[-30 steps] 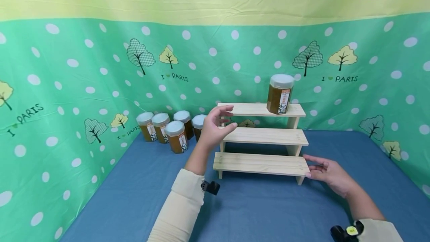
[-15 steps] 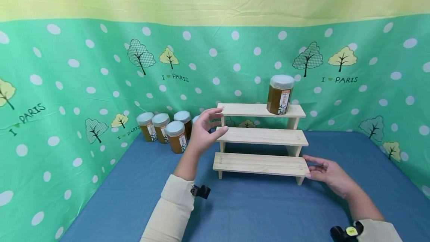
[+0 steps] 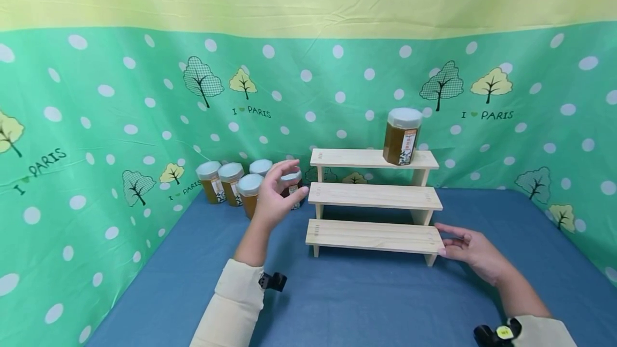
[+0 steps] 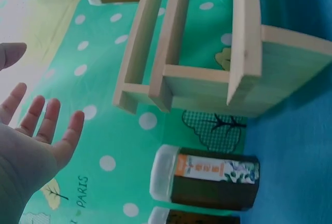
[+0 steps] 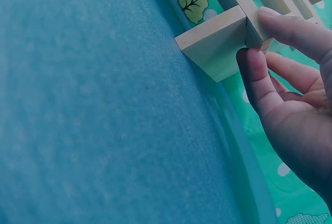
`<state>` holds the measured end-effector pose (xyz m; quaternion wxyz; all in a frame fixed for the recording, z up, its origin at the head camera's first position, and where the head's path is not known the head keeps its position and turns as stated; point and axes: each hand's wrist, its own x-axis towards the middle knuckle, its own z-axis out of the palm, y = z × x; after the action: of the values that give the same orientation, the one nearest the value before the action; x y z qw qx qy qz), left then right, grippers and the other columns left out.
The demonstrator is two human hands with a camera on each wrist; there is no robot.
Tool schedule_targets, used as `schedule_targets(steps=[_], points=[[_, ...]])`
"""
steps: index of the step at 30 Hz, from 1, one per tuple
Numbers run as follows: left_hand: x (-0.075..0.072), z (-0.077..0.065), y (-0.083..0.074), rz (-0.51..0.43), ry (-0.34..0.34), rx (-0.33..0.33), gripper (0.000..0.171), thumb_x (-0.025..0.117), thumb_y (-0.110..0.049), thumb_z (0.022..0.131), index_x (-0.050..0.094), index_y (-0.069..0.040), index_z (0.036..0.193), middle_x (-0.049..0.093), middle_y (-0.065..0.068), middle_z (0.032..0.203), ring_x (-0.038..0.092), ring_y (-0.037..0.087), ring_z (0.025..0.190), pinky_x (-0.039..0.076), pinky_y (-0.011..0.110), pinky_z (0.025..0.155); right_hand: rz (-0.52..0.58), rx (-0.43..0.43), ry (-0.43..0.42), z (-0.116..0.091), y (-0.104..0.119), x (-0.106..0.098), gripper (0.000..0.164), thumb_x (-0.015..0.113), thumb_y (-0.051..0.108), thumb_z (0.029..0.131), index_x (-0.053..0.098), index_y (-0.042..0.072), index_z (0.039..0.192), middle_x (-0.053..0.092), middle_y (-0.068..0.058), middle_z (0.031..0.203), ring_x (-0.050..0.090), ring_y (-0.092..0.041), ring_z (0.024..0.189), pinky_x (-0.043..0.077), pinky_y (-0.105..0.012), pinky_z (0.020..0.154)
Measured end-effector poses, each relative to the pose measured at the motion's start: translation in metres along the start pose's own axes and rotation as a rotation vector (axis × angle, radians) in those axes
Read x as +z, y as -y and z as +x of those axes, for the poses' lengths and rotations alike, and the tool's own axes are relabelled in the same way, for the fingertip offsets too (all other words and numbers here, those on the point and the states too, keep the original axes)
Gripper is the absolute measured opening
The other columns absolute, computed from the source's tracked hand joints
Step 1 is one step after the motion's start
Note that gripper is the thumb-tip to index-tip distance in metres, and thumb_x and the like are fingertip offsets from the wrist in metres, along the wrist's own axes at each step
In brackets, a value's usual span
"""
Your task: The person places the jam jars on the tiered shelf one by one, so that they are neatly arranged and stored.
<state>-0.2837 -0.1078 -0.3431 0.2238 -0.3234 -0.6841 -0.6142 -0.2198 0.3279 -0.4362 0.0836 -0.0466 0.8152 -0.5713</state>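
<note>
A three-tier wooden step shelf stands on the blue cloth. My right hand is at the right end of its lowest step, and in the right wrist view the thumb and fingers pinch that board's corner. One jar with a white lid and brown contents stands upright on the top step, toward the right. My left hand hangs in the air left of the shelf with fingers spread and nothing in it. Behind it is a labelled jar, partly hidden in the head view; the left wrist view shows this jar beside the shelf's end.
Several more such jars stand in a group left of the shelf, among them a front jar partly covered by the left hand. A green patterned cloth backdrop rises behind and along both sides of the blue-covered table.
My left hand has moved left, away from the shelf's left end, and now overlaps the front jar. The jar nearest the shelf has come back into view. The right hand keeps its place.
</note>
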Motion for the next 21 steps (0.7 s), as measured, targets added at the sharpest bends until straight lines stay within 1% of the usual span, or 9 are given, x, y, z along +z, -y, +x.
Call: schedule_targets(steps=[3,6,9,12,15,17,18,21], points=[[-0.003,-0.002,-0.004,0.04,-0.014,0.012,0.053,0.072,0.012,0.08,0.053,0.01,0.13,0.045,0.027,0.134,0.046,0.044,0.119,0.044,0.06,0.095,-0.002,0.005,-0.004,0.0,0.0,0.0,0.078,0.071,0.017,0.09,0.027,-0.009,0.149,0.057,-0.029,0.127,0.065,-0.011,0.099,0.053,-0.027,0.081],[-0.008,-0.005,-0.016,0.08,-0.022,0.009,0.053,0.07,0.013,0.08,0.051,0.014,0.13,0.045,0.03,0.134,0.044,0.047,0.119,0.043,0.061,0.094,-0.005,0.012,-0.009,0.0,0.001,0.0,0.079,0.072,0.018,0.09,0.027,-0.009,0.149,0.058,-0.028,0.126,0.065,-0.011,0.098,0.053,-0.027,0.081],[-0.013,-0.008,-0.027,0.114,-0.028,-0.016,0.054,0.07,0.012,0.08,0.05,0.015,0.13,0.044,0.031,0.132,0.044,0.045,0.119,0.042,0.062,0.095,-0.004,0.014,-0.009,0.0,0.002,0.001,0.078,0.071,0.017,0.09,0.027,-0.008,0.149,0.058,-0.028,0.126,0.065,-0.011,0.098,0.053,-0.027,0.081],[-0.02,-0.011,-0.03,0.11,-0.031,-0.049,0.057,0.069,0.013,0.08,0.045,0.016,0.132,0.042,0.033,0.134,0.041,0.046,0.121,0.038,0.064,0.097,-0.004,0.014,-0.009,0.0,0.002,0.001,0.078,0.071,0.018,0.09,0.027,-0.008,0.149,0.059,-0.027,0.125,0.065,-0.011,0.098,0.053,-0.027,0.081],[-0.027,-0.014,-0.027,0.084,-0.036,-0.081,0.061,0.068,0.013,0.081,0.04,0.017,0.135,0.038,0.035,0.137,0.038,0.049,0.123,0.035,0.066,0.099,-0.003,0.015,-0.008,0.0,0.002,0.0,0.079,0.071,0.018,0.09,0.027,-0.008,0.149,0.059,-0.027,0.125,0.065,-0.011,0.098,0.053,-0.027,0.081],[-0.034,-0.016,-0.019,0.07,-0.042,-0.096,0.063,0.068,0.014,0.081,0.038,0.016,0.137,0.036,0.034,0.14,0.036,0.05,0.125,0.033,0.066,0.1,-0.002,0.014,-0.007,-0.001,0.002,0.0,0.079,0.071,0.017,0.09,0.026,-0.009,0.149,0.059,-0.027,0.125,0.065,-0.011,0.098,0.053,-0.027,0.081],[-0.037,-0.017,-0.014,0.067,-0.047,-0.1,0.065,0.068,0.015,0.081,0.037,0.015,0.138,0.035,0.034,0.14,0.036,0.049,0.126,0.032,0.066,0.1,-0.003,0.014,-0.007,-0.001,0.002,0.0,0.079,0.071,0.017,0.09,0.026,-0.009,0.149,0.059,-0.027,0.125,0.065,-0.011,0.098,0.053,-0.027,0.081],[-0.049,-0.021,0.001,0.066,-0.059,-0.127,0.068,0.069,0.013,0.081,0.037,0.009,0.141,0.036,0.028,0.142,0.037,0.04,0.128,0.032,0.064,0.101,-0.004,0.012,-0.004,-0.001,0.002,0.001,0.078,0.071,0.017,0.091,0.026,-0.009,0.149,0.059,-0.027,0.125,0.066,-0.011,0.098,0.053,-0.027,0.081]])
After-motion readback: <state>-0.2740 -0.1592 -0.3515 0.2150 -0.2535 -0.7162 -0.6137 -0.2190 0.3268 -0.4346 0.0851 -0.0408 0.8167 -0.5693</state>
